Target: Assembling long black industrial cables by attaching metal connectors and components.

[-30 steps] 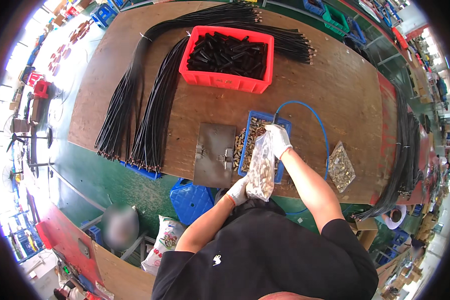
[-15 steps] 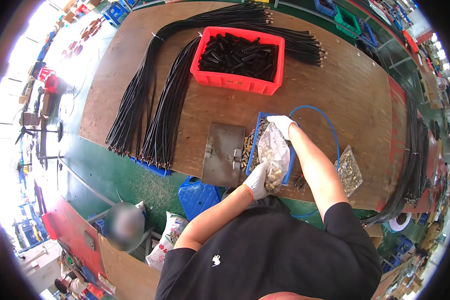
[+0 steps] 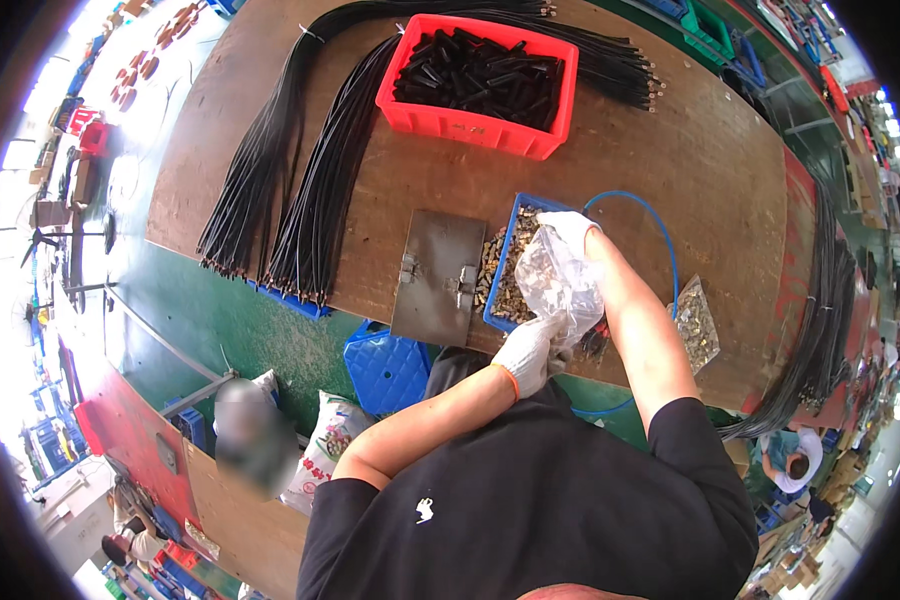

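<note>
A clear plastic bag (image 3: 560,280) lies over a blue bin (image 3: 500,323) of small brass-coloured metal fittings. My right hand (image 3: 570,229), in a white glove, grips the bag's far end above the bin. Gloved in white too, my left hand (image 3: 526,356) is closed on the bag's gathered near end, by the table's front edge. Some pieces show through the plastic, though how many is unclear. More loose fittings (image 3: 488,262) lie left of the bin, beside a dark metal plate (image 3: 438,277) with clips on it.
A red crate (image 3: 480,130) of black sleeves stands farther back. Bundles of black cables (image 3: 315,190) lie to its left and behind it. Another bag of fittings (image 3: 696,325) rests at the right, near a blue hose (image 3: 660,232). A blue stool (image 3: 385,370) stands below the front edge.
The bag looks slacker and holds fewer visible fittings, and more of the bin's contents show. My left hand has shifted slightly right and nearer to me. The whole view has shifted a little.
</note>
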A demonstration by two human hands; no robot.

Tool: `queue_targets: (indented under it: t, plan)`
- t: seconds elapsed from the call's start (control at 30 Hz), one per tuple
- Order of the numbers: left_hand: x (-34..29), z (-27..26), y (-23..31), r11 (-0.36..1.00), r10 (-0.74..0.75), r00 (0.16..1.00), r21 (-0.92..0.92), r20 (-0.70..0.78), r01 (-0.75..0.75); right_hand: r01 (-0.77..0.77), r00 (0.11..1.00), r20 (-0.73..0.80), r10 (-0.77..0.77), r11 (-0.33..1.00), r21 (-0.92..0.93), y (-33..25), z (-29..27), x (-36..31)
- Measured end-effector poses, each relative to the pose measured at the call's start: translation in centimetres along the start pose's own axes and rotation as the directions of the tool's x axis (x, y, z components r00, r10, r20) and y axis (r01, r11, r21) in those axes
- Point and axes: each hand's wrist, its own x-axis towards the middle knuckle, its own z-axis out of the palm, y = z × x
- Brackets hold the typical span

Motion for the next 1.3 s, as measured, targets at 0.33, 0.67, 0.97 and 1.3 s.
queue_targets:
  t: [0.33, 0.67, 0.97, 1.3]
  plan:
    - [-3.8, 1.5, 0.5, 0.991, 0.107, 0.992, 0.077, 0.071, -0.112, -0.003, 1.000, 0.012, 0.004, 0.993, -0.120, -1.1, -0.2, -0.8]
    - [-6.2, 2.6, -0.1, 0.806, -0.049, 0.986, 0.589, 0.157, -0.053, 0.098, 0.984, 0.111, -0.140, 0.943, 0.318, -2.6, -2.9, -9.8]
    - [-0.5, -1.7, -1.9, 0.434, -0.056, 0.986, 0.893, 0.155, -0.116, 0.696, 0.715, -0.537, -0.447, 0.527, 0.489, 2.9, -10.7, -19.6]
    - [5.2, -3.5, -6.1, 0.353, 0.020, 0.996, 0.931, 0.087, -0.088, 0.678, 0.597, -0.624, -0.504, -0.098, 0.728, 16.6, -15.5, -25.3]
